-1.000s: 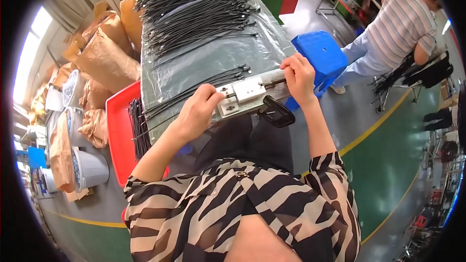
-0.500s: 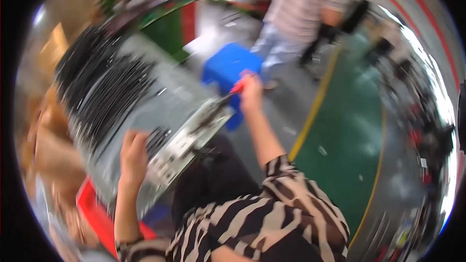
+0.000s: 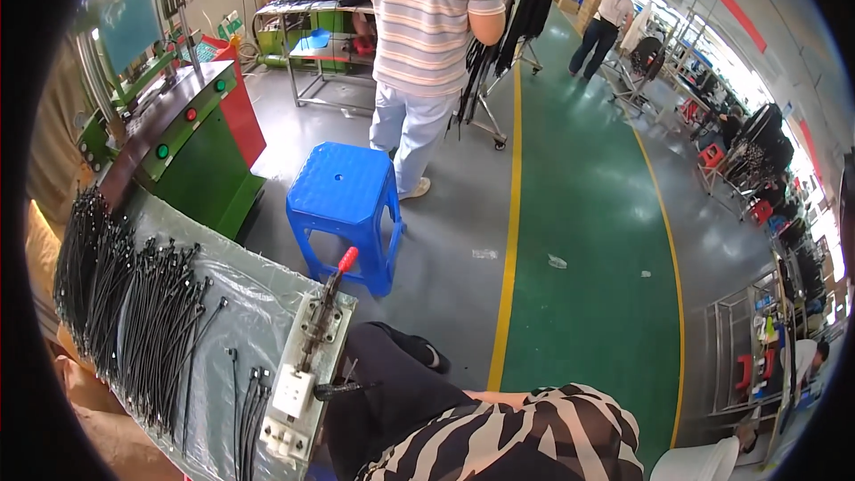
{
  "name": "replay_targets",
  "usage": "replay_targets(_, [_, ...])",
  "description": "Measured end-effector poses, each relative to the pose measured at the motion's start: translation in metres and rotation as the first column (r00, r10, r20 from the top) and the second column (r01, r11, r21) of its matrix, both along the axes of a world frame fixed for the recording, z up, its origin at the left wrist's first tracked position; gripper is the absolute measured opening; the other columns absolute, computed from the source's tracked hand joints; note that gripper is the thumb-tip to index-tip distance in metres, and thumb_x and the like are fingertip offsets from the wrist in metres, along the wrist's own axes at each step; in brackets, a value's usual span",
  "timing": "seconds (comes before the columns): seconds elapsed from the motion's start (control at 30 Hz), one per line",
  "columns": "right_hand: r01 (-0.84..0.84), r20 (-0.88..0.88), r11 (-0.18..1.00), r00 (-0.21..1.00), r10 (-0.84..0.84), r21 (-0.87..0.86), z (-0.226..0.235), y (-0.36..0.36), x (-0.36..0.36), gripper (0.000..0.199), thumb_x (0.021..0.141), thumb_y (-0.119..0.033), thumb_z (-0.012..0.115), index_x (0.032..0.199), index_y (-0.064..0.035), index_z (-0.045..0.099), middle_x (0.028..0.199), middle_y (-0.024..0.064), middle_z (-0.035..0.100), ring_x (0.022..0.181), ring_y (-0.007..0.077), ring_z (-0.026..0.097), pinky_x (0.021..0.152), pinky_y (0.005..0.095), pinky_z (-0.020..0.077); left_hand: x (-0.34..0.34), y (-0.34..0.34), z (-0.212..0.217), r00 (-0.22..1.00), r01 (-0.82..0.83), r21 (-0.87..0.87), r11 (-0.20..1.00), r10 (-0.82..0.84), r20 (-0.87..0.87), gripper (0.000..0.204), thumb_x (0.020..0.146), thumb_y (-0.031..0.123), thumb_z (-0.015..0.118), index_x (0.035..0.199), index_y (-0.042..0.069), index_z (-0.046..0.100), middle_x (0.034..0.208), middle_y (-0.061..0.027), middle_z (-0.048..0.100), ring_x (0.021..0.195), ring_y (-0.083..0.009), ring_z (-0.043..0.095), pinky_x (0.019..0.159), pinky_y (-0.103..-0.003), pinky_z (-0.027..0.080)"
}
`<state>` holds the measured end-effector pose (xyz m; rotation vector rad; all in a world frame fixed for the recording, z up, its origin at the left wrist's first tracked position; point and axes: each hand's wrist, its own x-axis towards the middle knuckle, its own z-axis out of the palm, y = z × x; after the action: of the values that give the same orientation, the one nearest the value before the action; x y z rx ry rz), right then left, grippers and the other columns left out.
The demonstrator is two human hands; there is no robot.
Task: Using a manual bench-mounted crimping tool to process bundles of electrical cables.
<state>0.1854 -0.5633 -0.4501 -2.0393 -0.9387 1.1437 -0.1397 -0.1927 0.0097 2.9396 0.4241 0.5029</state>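
Neither of my hands shows now; only a strip of bare forearm appears beside my zebra-striped top. In front of me at the lower left is a table covered in clear plastic. On its near edge sits a white fixture plate with a metal toggle clamp, whose red handle points up and away. A white block is mounted lower on the plate. Several loose black cables lie beside the fixture, and a large pile of black cables covers the table's left side.
A blue plastic stool stands just beyond the table. Behind it a person in a striped shirt stands by a wheeled rack of black straps. A green machine is at left. A yellow-edged green walkway runs along the right.
My right hand has left the clamp's red handle, and my left hand, earlier closed over the table, is out of view. The view has swung upward and right, and the blur has cleared.
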Motion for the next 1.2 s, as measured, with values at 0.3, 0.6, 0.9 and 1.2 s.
replay_targets(0.3, [0.093, -0.063, 0.975, 0.995, -0.082, 0.202, -0.012, 0.097, 0.088, 0.033, 0.089, -0.035, 0.053, 0.092, -0.0063, 0.069, 0.087, 0.0184, 0.069, 0.084, 0.0280, 0.067, 0.075, 0.0445, 0.0500, 0.029, 0.000, 0.058, 0.968, -0.050, -0.440, 0.897, -0.064, -0.242, 0.052, 0.089, 0.015, 0.056, 0.138, 0.001, 0.045, 0.135, -0.0237, 0.043, 0.118, -0.0435, 0.044, 0.097, -0.053, 0.037])
replay_targets(0.6, [0.299, -0.195, 0.894, 0.950, -0.245, 0.335, -0.006, 0.139, 0.118, 0.031, 0.089, -0.032, 0.053, 0.092, -0.0072, 0.070, 0.089, 0.0174, 0.069, 0.085, 0.0288, 0.067, 0.075, 0.0437, 0.0506, 0.051, 0.054, 0.065, 0.844, -0.143, -0.373, 0.917, -0.084, -0.530, 0.056, 0.089, 0.021, 0.061, 0.140, 0.007, 0.042, 0.136, -0.0220, 0.043, 0.125, -0.0403, 0.042, 0.101, -0.057, 0.031])
replay_targets(0.9, [0.476, -0.326, 0.755, 0.876, -0.357, 0.452, -0.006, 0.184, 0.125, 0.029, 0.089, -0.030, 0.052, 0.092, -0.0081, 0.071, 0.091, 0.0163, 0.070, 0.086, 0.0297, 0.067, 0.076, 0.0428, 0.0512, 0.087, 0.089, 0.091, 0.797, -0.137, -0.327, 0.935, -0.092, -0.596, 0.055, 0.087, 0.018, 0.061, 0.138, 0.006, 0.045, 0.133, -0.0212, 0.046, 0.123, -0.0392, 0.043, 0.101, -0.054, 0.032])
replay_targets(1.2, [0.571, -0.391, 0.581, 0.821, -0.416, 0.581, 0.000, 0.218, 0.177, 0.028, 0.089, -0.027, 0.052, 0.091, -0.0089, 0.072, 0.093, 0.0153, 0.071, 0.088, 0.0306, 0.067, 0.077, 0.0420, 0.0518, 0.110, 0.097, 0.105, 0.808, -0.126, -0.285, 0.950, -0.068, -0.585, 0.053, 0.085, 0.015, 0.060, 0.136, 0.005, 0.047, 0.131, -0.0204, 0.048, 0.121, -0.0380, 0.045, 0.100, -0.052, 0.034])
